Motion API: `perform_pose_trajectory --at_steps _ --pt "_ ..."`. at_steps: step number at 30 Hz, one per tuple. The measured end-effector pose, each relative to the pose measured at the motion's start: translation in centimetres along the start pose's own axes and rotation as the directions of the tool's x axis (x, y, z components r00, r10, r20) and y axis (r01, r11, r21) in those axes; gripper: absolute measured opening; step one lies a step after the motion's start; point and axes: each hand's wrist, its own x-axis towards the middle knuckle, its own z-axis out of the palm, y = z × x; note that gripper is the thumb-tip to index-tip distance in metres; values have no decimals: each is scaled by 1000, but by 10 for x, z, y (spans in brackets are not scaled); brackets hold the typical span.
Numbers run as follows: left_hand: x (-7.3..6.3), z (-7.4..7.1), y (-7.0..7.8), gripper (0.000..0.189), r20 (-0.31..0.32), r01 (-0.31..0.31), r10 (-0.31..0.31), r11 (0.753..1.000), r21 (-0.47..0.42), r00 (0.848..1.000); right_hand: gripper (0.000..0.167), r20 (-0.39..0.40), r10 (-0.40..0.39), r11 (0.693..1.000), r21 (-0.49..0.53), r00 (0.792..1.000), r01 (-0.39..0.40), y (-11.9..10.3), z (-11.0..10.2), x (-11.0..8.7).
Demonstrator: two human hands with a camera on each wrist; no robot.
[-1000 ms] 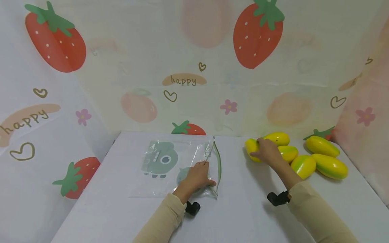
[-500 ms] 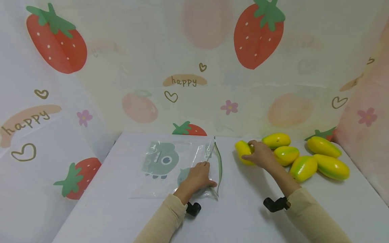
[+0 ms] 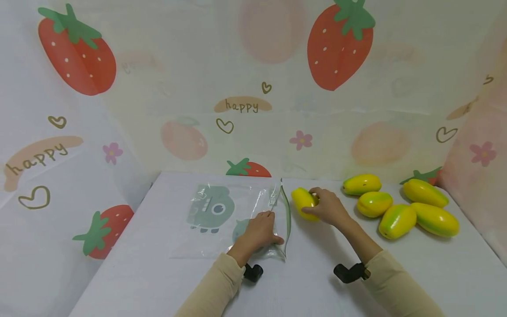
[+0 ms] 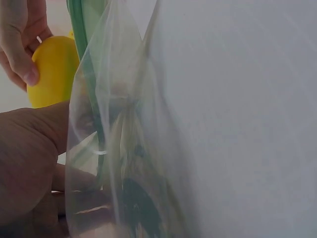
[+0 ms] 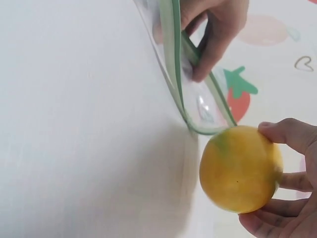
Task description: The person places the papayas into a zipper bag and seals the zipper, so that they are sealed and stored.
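My right hand (image 3: 329, 207) grips a yellow-and-green mango (image 3: 301, 201) just right of the bag's mouth, thumb and fingers around its side. In the right wrist view this mango (image 5: 240, 168) overlaps the end of the green-edged opening. A clear zip bag (image 3: 247, 198) with green monster prints lies on the table, its mouth facing right. My left hand (image 3: 258, 235) holds the bag at that mouth, and the two green edges stand apart. Seen from the left wrist, clear plastic (image 4: 116, 129) covers part of the left fingers.
Several more mangoes (image 3: 398, 221) lie in a loose group at the right of the white table (image 3: 309, 281). Behind the table rises a strawberry-print cloth backdrop (image 3: 245, 141), with side panels at left and right.
My right hand has carried the mango leftward, away from the other mangoes and up to the bag's mouth. The left hand has stayed on the bag.
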Motion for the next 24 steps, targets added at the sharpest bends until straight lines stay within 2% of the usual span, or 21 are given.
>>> perform_pose_trajectory --at_steps 9,19,24 --pt "1 0 1 87 26 25 -24 999 -22 999 63 13 1 1000 27 1000 -1 -13 13 4" --pt "2 1 1 87 18 21 -21 999 -24 1000 61 38 4 999 41 999 -5 -23 26 5" --pt "1 1 1 88 30 35 -33 998 -58 999 63 41 16 999 42 999 -18 -27 32 7"
